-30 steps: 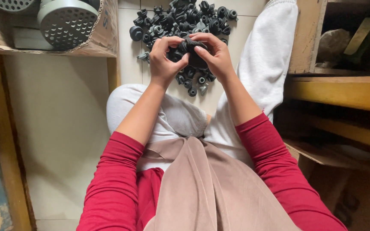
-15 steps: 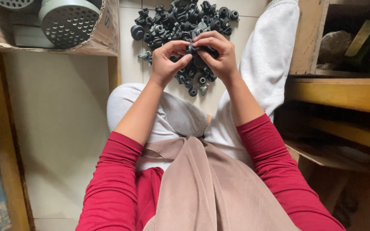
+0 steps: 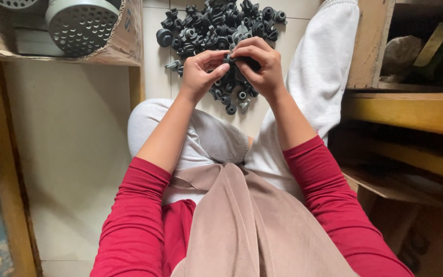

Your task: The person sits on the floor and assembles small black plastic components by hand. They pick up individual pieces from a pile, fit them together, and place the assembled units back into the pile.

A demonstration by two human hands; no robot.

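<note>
A pile of several small dark grey rubber parts (image 3: 216,31) lies on the tiled floor in front of my legs. My left hand (image 3: 199,72) and my right hand (image 3: 260,66) meet above the near edge of the pile, fingertips pinched together on one small dark rubber part (image 3: 230,59). Most of that part is hidden by my fingers. A few loose parts (image 3: 232,100) lie just below my hands.
A cardboard box (image 3: 124,43) at the upper left holds grey perforated round caps (image 3: 80,23). A wooden shelf unit (image 3: 406,102) with clutter stands at the right. My legs in light trousers (image 3: 324,72) frame the pile; a wooden post (image 3: 1,169) runs down the left.
Both hands stay together over the pile, shifting slightly as the fingers work the small part. The view has drifted a little.
</note>
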